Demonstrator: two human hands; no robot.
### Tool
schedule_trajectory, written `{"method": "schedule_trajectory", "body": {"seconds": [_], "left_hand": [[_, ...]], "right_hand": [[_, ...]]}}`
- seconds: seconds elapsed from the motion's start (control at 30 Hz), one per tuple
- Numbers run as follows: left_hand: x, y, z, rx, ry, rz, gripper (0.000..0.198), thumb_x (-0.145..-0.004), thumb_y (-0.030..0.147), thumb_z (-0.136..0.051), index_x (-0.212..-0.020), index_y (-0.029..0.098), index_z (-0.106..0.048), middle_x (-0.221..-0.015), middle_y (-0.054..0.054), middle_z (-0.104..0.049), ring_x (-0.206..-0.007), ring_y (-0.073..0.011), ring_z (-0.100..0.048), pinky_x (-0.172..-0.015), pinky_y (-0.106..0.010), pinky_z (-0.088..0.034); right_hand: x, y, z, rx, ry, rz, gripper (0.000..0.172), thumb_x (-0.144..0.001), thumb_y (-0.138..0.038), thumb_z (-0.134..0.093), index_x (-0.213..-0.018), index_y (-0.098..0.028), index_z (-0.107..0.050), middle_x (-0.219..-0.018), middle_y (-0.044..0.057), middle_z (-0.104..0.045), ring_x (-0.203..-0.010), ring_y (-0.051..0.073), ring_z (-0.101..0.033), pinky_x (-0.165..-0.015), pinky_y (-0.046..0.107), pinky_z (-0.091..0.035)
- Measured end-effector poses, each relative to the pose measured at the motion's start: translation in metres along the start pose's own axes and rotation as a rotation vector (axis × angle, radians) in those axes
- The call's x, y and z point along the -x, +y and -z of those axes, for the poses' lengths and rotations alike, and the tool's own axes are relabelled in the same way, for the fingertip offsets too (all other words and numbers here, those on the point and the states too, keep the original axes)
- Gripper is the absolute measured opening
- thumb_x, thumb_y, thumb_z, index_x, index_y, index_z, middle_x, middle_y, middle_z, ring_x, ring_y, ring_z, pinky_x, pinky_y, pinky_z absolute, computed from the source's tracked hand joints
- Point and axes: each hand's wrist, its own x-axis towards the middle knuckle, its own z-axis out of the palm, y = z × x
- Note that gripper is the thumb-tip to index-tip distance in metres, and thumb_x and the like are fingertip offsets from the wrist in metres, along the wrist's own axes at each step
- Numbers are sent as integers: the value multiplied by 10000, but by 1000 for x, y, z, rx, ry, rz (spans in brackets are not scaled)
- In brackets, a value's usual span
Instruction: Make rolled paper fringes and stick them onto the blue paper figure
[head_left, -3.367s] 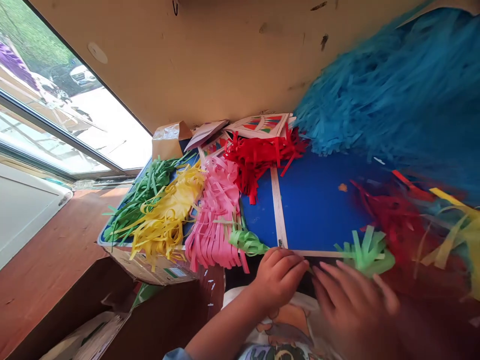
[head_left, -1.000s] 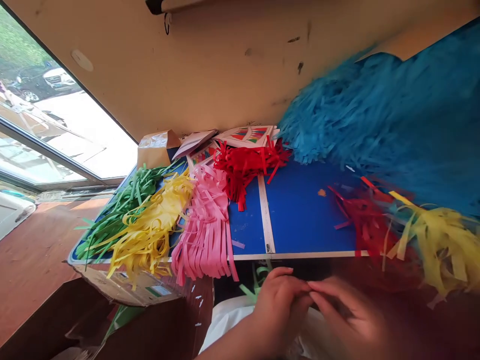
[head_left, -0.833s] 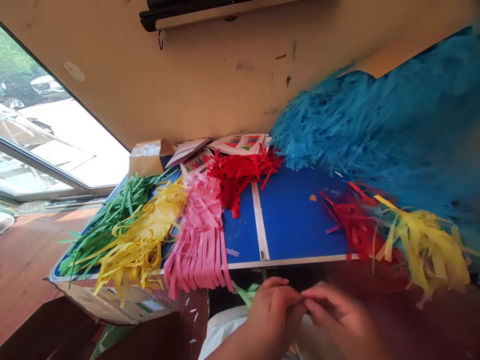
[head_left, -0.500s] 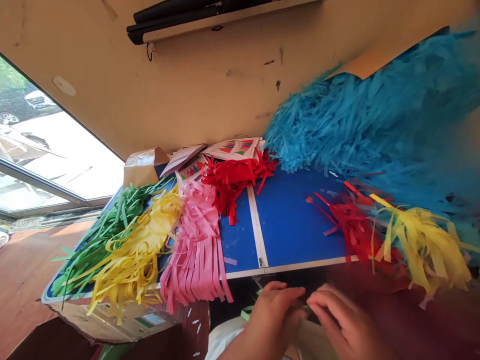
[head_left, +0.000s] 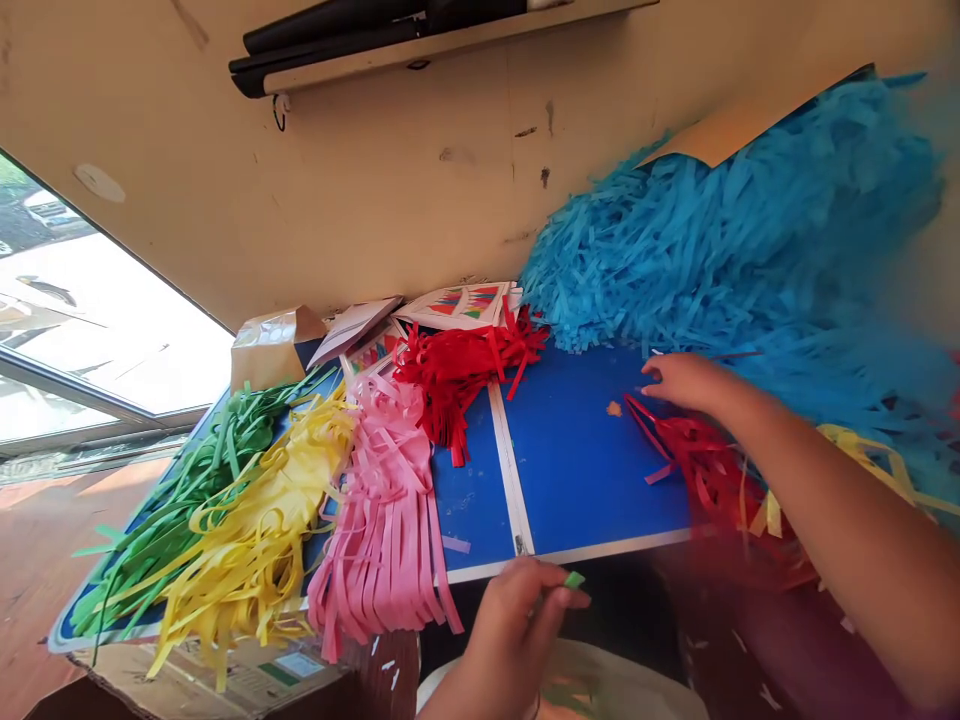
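My left hand (head_left: 517, 610) is closed just off the front edge of the table, pinching a short green paper strip (head_left: 574, 580) between thumb and fingertips. Over the right half of the blue table (head_left: 574, 440) my right hand (head_left: 686, 382) reaches out with bent fingers slightly apart. Nothing shows in its grasp. A tiny white scrap (head_left: 657, 351) lies right by its fingertips. Below the right hand is a bundle of red paper strips (head_left: 705, 460), and the forearm partly covers yellow strips (head_left: 862, 450).
A big heap of blue strips (head_left: 720, 230) leans against the wall. Green (head_left: 202, 480), yellow (head_left: 277, 500), pink (head_left: 382, 500) and red fringe bundles (head_left: 465, 370) lie on the left half. Printed sheets (head_left: 457, 305) and a box (head_left: 270, 340) stand behind; a cardboard carton (head_left: 225, 670) sits below.
My right hand has left my left hand and moved up and forward over the table. The left hand stays low, its green strip now plainly visible. The view has shifted slightly.
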Motion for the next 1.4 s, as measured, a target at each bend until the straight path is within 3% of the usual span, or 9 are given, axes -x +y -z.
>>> {"method": "schedule_trajectory", "body": {"seconds": [0.1,0.23,0.43,0.53,0.7,0.83,1.03,1.2,1.4], "left_hand": [[-23,7,15,22,-3,37,237,-897,323,-444,-837,184,-627,-794,-50,-694,-741,-157,-620,-678,-251,-454],[-80,2,27,313,-53,142,271,-846,431,-504,-832,169,-574,-751,-40,-697,-703,-158,-638,-674,-260,-458],[-144,-38,29,507,25,188,332,-708,465,-649,-775,156,-548,-679,-15,-665,-641,-142,-613,-673,-265,-437],[-149,-50,30,515,67,173,302,-708,417,-660,-823,159,-554,-669,0,-659,-625,-136,-604,-673,-266,-432],[-150,-53,30,613,104,191,330,-681,445,-654,-783,166,-512,-575,24,-623,-555,-134,-596,-642,-273,-451],[-154,-56,29,685,123,207,380,-633,493,-662,-725,173,-477,-523,35,-593,-490,-119,-567,-585,-262,-452],[-158,-61,25,771,138,194,413,-631,527,-656,-722,162,-485,-520,29,-572,-484,-117,-548,-544,-251,-439],[-156,-63,24,665,234,192,281,-722,413,-625,-737,154,-518,-651,12,-602,-571,-101,-565,-591,-227,-407],[-154,-67,23,571,202,173,171,-760,315,-577,-749,149,-539,-665,-2,-596,-604,-120,-569,-605,-240,-437]], "right_hand": [[-29,-7,-16,90,-150,-9,291,-837,-342,-551,-1048,-142,-566,-1019,61,-592,-922,165,-564,-829,383,-461],[-33,-23,-35,124,-169,-18,293,-838,-311,-549,-1080,-146,-553,-1065,70,-574,-975,182,-545,-865,406,-437],[-17,-51,-39,-50,-93,5,86,-798,-210,-537,-773,-140,-580,-904,75,-584,-868,182,-548,-774,354,-427],[6,-79,-42,-258,-66,97,80,-738,-208,-511,-678,-171,-547,-757,52,-570,-763,181,-547,-693,310,-406],[47,-113,-75,-694,-208,179,189,-674,-375,-456,-691,-200,-524,-564,-28,-495,-479,107,-462,-492,249,-387],[58,-113,-100,-938,-209,114,215,-621,-401,-471,-689,-198,-492,-541,-40,-477,-420,89,-426,-436,241,-374],[53,-108,-110,-1089,-264,51,314,-585,-440,-652,-716,-171,-557,-577,-7,-563,-473,104,-497,-491,257,-431],[50,-103,-118,-1253,-297,-85,377,-559,-437,-751,-766,-154,-612,-644,12,-614,-502,87,-510,-524,241,-444],[53,-102,-117,-1258,-383,-111,382,-536,-440,-773,-767,-160,-653,-647,6,-621,-524,85,-531,-532,227,-455]]}}
